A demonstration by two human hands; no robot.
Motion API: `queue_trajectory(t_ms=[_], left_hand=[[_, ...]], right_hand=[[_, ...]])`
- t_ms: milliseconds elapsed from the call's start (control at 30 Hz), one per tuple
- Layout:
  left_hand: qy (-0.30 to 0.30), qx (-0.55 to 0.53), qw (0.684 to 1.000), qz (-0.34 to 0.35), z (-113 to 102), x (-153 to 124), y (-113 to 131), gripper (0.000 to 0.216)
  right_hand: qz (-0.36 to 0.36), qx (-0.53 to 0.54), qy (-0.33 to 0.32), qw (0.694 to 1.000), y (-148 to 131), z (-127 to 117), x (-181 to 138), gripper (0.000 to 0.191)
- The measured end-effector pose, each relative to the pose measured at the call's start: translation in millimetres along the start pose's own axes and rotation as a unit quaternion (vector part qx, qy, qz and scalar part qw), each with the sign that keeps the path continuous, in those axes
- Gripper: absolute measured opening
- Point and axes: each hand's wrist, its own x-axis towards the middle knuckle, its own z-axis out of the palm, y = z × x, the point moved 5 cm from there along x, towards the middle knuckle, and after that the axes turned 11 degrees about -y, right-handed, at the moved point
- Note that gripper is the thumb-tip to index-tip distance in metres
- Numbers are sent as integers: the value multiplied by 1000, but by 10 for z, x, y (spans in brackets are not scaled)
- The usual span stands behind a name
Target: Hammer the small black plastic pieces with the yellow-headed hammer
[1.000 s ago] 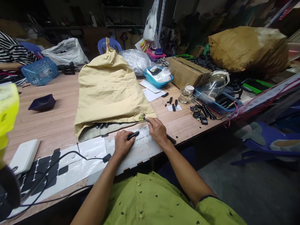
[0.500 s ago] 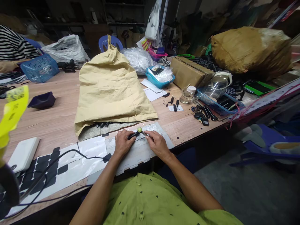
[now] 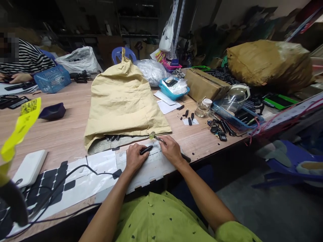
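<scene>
My left hand (image 3: pixel 135 157) rests at the table's front edge, its fingers closed on a small slim black piece (image 3: pixel 146 150) that points to the right. My right hand (image 3: pixel 171 151) grips a small hammer (image 3: pixel 160 139) by its shaft. The hammer's rounded yellow-green head (image 3: pixel 152 135) sticks out on the left, and its dark handle end (image 3: pixel 186 157) shows behind the wrist. Beneath both hands lies a whitish flat board (image 3: pixel 148 173). The hammer head is raised a little above and beyond the black piece, apart from it.
Just beyond lies a large beige cloth sack (image 3: pixel 126 104) with black parts at its mouth. Black stickers (image 3: pixel 52 178), a white power bank (image 3: pixel 29 168) and a cable (image 3: pixel 75 167) lie left. Keys (image 3: pixel 214 129) and a blue basket (image 3: pixel 237 116) stand right. A person in striped sleeves (image 3: pixel 32 58) sits far left.
The hammer head has lifted off the black piece and moved up and away, with my right hand shifting right. The view has turned slightly left, bringing another person's hands into sight.
</scene>
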Motion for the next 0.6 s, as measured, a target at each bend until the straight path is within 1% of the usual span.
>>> queue_trajectory(t_ms=[67,167,300,367,400,467,600], left_hand=[[4,0,1000,4,-3,0,3,18],[3,-3,1000,8,-3,12,-15,17],[0,-9,1000,17,-22,25,-50,18],[-8,-14,999,35,-32,-22,-43,18],[-16,-17,998,55,-32,-73,-22,18],[-38,-16,992,117,-19,-241,59,17],[-102,23,957,270,87,-750,267,17]], right_hand=[[24,-69,17,997,100,-33,158,36],[60,-133,7,989,238,-5,316,33],[76,-169,-16,982,298,72,353,31],[79,-177,-22,981,288,89,342,31],[79,-181,-25,980,280,91,337,31],[80,-187,-28,979,266,88,332,31],[80,-192,-25,978,252,73,331,31]])
